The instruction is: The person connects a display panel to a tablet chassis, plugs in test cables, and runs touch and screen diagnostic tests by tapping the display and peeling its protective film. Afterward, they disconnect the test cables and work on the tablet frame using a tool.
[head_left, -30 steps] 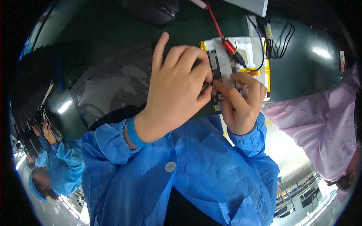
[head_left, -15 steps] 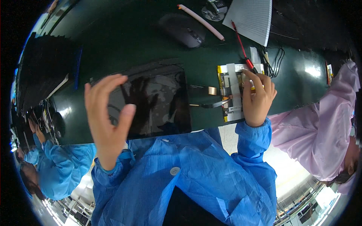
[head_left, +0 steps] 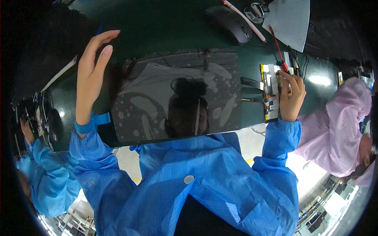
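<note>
My left hand (head_left: 92, 74) is raised beside the left edge of a dark glossy display panel (head_left: 153, 114), fingers stretched out and thumb apart, holding nothing. The panel lies flat near the table's front edge, with reflections across it. Two dark ribbon cables (head_left: 252, 83) run from its right side to a narrow circuit assembly (head_left: 271, 112) with yellow edges and pale tape. Over this assembly rests my right hand (head_left: 292, 98), its fingers curled and thumb bent in. Whatever lies between those fingertips is hidden. A thin red lead with a red and black plug (head_left: 285, 67) reaches the assembly just above my fingers.
Behind the panel lie a black mouse (head_left: 230, 24), a pink pen-like stick (head_left: 248, 21), a small metal device (head_left: 256, 11) and a lined paper sheet (head_left: 289, 23). Black cables (head_left: 303, 65) coil at right. Co-workers in pink (head_left: 334, 122) and light blue (head_left: 55, 177) sit either side.
My left hand has moved off the panel, leftward and farther from me. The panel now lies straighter to the table edge. My right hand stays over the circuit assembly; the whole view has shifted.
</note>
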The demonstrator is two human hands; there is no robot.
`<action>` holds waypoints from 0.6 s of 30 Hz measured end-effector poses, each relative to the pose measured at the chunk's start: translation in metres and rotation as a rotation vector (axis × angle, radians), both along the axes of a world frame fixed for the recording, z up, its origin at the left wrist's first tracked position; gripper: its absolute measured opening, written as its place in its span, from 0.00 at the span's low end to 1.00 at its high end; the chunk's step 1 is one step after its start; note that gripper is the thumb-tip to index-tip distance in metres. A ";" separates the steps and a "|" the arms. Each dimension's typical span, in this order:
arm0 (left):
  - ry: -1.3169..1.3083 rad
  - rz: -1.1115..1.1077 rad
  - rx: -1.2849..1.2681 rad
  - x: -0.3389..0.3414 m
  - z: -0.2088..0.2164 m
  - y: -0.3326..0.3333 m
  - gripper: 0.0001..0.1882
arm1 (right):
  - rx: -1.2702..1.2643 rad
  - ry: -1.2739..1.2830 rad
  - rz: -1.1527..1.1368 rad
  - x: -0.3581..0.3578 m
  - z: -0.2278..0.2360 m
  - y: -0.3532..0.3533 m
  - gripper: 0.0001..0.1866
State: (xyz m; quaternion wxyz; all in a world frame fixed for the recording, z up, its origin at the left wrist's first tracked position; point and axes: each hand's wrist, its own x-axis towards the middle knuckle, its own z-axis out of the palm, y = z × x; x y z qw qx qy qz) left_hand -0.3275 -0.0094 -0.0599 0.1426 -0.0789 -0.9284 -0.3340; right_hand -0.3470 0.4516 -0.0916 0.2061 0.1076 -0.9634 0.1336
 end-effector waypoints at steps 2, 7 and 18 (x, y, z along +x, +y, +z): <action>-0.016 -0.052 0.175 -0.004 -0.017 -0.004 0.19 | -0.047 -0.011 -0.015 0.000 -0.002 0.000 0.11; -0.073 -0.107 0.426 -0.004 -0.038 -0.001 0.24 | -0.077 0.028 0.041 0.000 -0.002 -0.003 0.10; -0.068 -0.208 0.522 -0.005 -0.037 -0.004 0.21 | -0.147 -0.038 0.023 -0.003 -0.003 -0.003 0.11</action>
